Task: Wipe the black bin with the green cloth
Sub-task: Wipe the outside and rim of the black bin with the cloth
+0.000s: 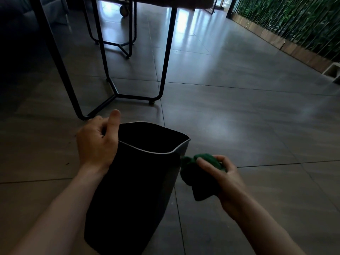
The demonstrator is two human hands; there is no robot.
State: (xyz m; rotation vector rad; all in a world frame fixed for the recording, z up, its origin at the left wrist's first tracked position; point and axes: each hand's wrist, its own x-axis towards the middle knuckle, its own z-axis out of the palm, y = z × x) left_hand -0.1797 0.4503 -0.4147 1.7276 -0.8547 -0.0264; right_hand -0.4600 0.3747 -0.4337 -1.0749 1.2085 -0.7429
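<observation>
Nearest the viewer, two bare forearms reach forward over a grey tiled floor [239,111]. The black bin [132,190] stands between them on the floor, tilted so that its open mouth leans away from the viewer; its interior is too dark to show any contents.

The left hand [95,142] lies against the bin's upper left wall just below the rim, palm to the plastic, fingers curled round the far side and thumb raised free above the rim. This placement appears to serve as a brace, holding the bin steady and tilted so the opposite wall can be rubbed without the bin sliding.

The right hand [220,173] is closed around the bunched green cloth [195,173], fingers and thumb pinching a wad of it while a loose fold hangs below. The leading edge of the cloth touches, or lies just beside, the bin's right outer wall near the rim corner; which of the two cannot be told. The cloth is held bunched, probably to give a firm pad for wiping.

Beyond the bin stand black metal table legs [165,57] joined by a floor-level frame, with a second similar frame [127,43] farther back. Along the far right runs a wall of green foliage [298,21] above a wooden skirting.
</observation>
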